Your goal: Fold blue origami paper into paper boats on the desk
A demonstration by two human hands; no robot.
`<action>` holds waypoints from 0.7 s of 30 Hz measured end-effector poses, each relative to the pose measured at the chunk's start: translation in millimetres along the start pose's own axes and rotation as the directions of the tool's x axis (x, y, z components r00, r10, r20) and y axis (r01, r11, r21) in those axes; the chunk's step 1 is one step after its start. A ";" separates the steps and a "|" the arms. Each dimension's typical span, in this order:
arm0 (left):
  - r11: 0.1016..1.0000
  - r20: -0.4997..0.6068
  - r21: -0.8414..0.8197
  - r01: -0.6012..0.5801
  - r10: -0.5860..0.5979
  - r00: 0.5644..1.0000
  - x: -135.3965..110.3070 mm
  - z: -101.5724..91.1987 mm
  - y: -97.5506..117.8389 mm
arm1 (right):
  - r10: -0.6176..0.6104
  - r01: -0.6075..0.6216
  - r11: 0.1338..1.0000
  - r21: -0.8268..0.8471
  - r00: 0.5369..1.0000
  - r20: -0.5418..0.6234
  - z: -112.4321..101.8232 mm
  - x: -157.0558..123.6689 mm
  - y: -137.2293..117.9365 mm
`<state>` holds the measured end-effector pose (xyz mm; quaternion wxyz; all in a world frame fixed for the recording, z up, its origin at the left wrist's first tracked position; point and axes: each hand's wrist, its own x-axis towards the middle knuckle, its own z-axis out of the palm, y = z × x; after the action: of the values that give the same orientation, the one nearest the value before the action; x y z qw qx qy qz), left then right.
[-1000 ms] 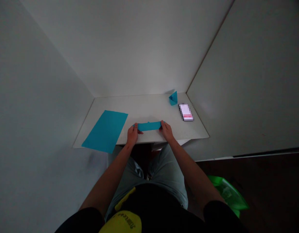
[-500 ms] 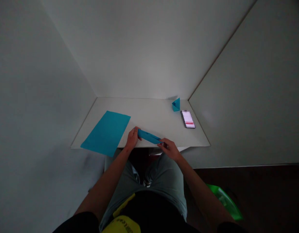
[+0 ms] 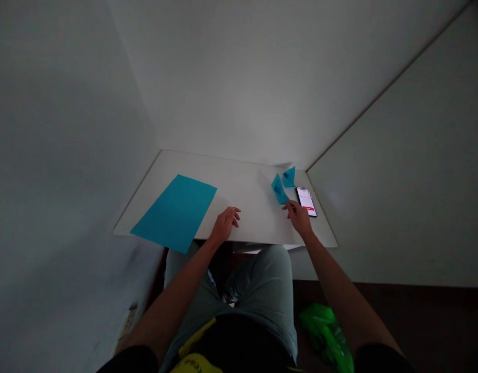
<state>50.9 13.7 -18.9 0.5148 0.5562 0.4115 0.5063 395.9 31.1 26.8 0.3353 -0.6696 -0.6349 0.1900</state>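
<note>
Pinched in the fingers of my right hand is the lower end of a folded blue paper boat, held tilted over the right part of the white table. Just behind it stands a second folded blue paper piece near the back wall. My left hand hovers at the table's front, fingers loosely curled and apart, with nothing in them. To its left a flat blue sheet of paper lies with one corner past the front edge.
A phone with a lit screen lies to the right of the folded papers, beside my right hand. Walls enclose the table at the back and sides. A green plastic bag sits on the dark floor at the lower right.
My left hand has let go of the folded paper. My right hand has carried it right and away from me, beside the other folded piece; it now looks opened into a boat shape.
</note>
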 end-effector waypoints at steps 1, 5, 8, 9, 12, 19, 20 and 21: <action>1.000 0.009 0.013 -0.007 0.007 1.000 0.1 -0.1 -0.1 | 0.022 -0.022 1.000 -0.019 1.000 -0.010 -1.3 14.8 3.3; 0.997 -0.002 0.073 -0.035 0.035 0.999 1.7 2.3 2.7 | 0.100 -0.105 0.990 -0.097 0.993 -0.060 3.8 48.5 5.8; 0.997 -0.054 0.069 -0.026 0.029 0.998 -0.7 2.8 12.2 | 0.032 -0.049 0.993 -0.104 0.987 -0.155 21.0 35.1 -4.0; 0.996 -0.063 0.081 -0.033 0.038 0.997 -3.0 -0.1 17.4 | -0.004 -0.010 0.997 -0.082 0.985 -0.172 28.6 24.0 -8.2; 0.962 -0.026 0.247 -0.119 0.129 0.991 -13.1 -29.6 35.9 | -0.101 0.102 0.995 0.014 0.993 -0.056 51.0 -18.7 -17.6; 0.611 -0.276 0.788 0.072 0.247 0.929 -31.2 -185.1 46.6 | -0.230 0.233 0.972 -0.019 0.968 0.102 74.2 -73.3 -29.8; 0.561 -0.303 0.814 0.152 0.186 0.935 -34.3 -197.2 42.5 | -0.265 0.273 0.959 -0.079 0.959 0.101 79.2 -75.1 -38.0; 0.517 -0.303 0.832 0.202 0.118 0.946 -37.8 -202.7 37.7 | -0.302 0.317 0.940 -0.126 0.945 0.122 86.1 -76.8 -48.7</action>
<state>-157.1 3.3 4.4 0.1127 0.6360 0.6981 0.3089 292.7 -27.6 -13.3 0.2793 -0.5734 -0.7605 0.1219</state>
